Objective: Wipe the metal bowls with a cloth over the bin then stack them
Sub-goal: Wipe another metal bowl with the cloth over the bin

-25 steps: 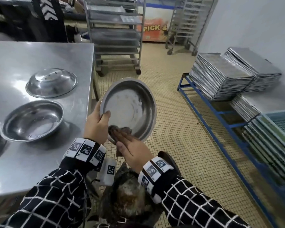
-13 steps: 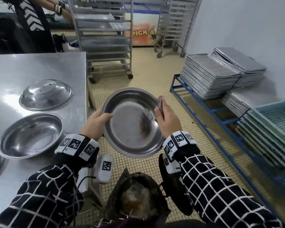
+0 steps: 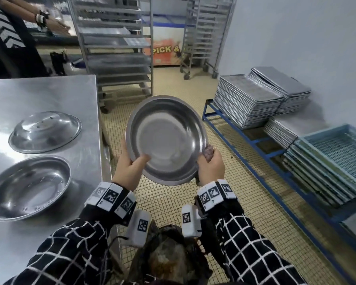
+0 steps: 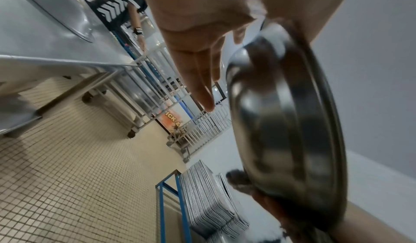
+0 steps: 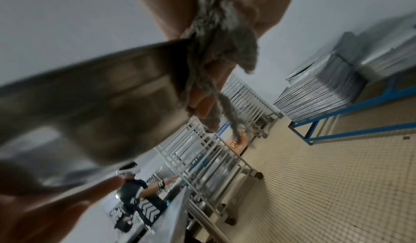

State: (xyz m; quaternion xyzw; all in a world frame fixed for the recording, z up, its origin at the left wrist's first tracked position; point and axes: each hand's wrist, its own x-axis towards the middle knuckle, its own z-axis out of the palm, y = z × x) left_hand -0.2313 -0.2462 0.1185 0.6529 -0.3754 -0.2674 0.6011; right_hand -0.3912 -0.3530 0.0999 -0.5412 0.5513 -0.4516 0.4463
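Note:
I hold a round metal bowl [image 3: 167, 138] tilted toward me above the floor, just beyond the bin [image 3: 169, 258]. My left hand [image 3: 130, 167] grips its lower left rim, thumb inside the bowl. My right hand [image 3: 211, 165] grips a grey-brown cloth [image 3: 208, 151] against the lower right rim. In the left wrist view the bowl [image 4: 288, 126] shows edge-on, with straight fingers [image 4: 202, 79] along its back. In the right wrist view the cloth [image 5: 223, 51] hangs from the hand beside the blurred bowl [image 5: 90, 95].
On the steel table [image 3: 49, 91] at the left stand an upturned bowl [image 3: 45, 131] and an upright bowl [image 3: 29, 187]. Stacked metal trays [image 3: 249, 101] and blue crates [image 3: 341, 153] sit on a blue rack at the right. Wheeled racks [image 3: 115, 48] and another person [image 3: 10, 38] are behind.
The cloth went from the bowl's lower inside, up its right side, down to the lower right rim. The bowl rose and tipped more upright.

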